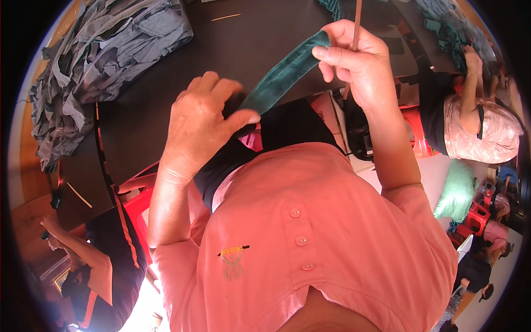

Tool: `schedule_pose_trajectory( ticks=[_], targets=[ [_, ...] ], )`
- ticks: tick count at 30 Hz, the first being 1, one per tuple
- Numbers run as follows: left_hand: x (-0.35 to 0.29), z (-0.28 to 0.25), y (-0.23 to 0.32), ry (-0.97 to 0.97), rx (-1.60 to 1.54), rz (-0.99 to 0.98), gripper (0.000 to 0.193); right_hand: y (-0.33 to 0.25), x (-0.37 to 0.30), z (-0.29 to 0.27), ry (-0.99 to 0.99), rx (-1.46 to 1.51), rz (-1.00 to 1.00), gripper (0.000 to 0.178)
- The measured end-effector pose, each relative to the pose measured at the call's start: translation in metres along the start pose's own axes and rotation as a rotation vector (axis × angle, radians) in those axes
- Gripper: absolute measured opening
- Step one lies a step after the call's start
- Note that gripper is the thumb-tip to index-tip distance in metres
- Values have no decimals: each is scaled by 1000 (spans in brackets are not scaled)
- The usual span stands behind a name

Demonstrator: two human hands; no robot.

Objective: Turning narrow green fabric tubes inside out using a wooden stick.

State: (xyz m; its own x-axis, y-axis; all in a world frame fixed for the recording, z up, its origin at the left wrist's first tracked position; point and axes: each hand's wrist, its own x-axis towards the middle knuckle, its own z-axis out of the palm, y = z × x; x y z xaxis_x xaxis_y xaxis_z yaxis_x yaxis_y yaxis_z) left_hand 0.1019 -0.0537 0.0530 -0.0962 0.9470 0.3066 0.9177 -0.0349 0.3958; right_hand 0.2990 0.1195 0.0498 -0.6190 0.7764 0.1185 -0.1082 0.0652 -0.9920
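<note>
A dark green velvet fabric strip (287, 74) stretches at a slant between my two hands, above my lap and the table's near edge. My left hand (202, 119) has its lower end by the thumb; the fingertips there are in shadow and partly hidden. At the upper end, my right hand (359, 63) pinches the strip between thumb and fingers. A thin brown stick (357, 22) also runs through my right hand, its middle hidden by the thumb and palm.
A big heap of grey fabric pieces (121, 61) covers the far left of the dark table (243, 47). A thin light stick (225, 17) lies at the back. Green fabric (451, 41) lies far right near another person (481, 122); one more person (94, 271) is at lower left.
</note>
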Motion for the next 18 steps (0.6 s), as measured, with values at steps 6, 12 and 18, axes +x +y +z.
schedule_pose_trajectory(
  ticks=[6, 12, 18],
  targets=[
    [22, 22, -22, -17, -888, -242, 21, -3, 6, -5, -23, 25, 0, 16],
    [19, 37, -10, -50, -977, -404, 13, 1, 4, -7, 2, 35, -41, 20],
    [20, 40, -12, 98, -807, -365, 10, 2, 1, 4, 36, 5, -219, 13]
  ],
)
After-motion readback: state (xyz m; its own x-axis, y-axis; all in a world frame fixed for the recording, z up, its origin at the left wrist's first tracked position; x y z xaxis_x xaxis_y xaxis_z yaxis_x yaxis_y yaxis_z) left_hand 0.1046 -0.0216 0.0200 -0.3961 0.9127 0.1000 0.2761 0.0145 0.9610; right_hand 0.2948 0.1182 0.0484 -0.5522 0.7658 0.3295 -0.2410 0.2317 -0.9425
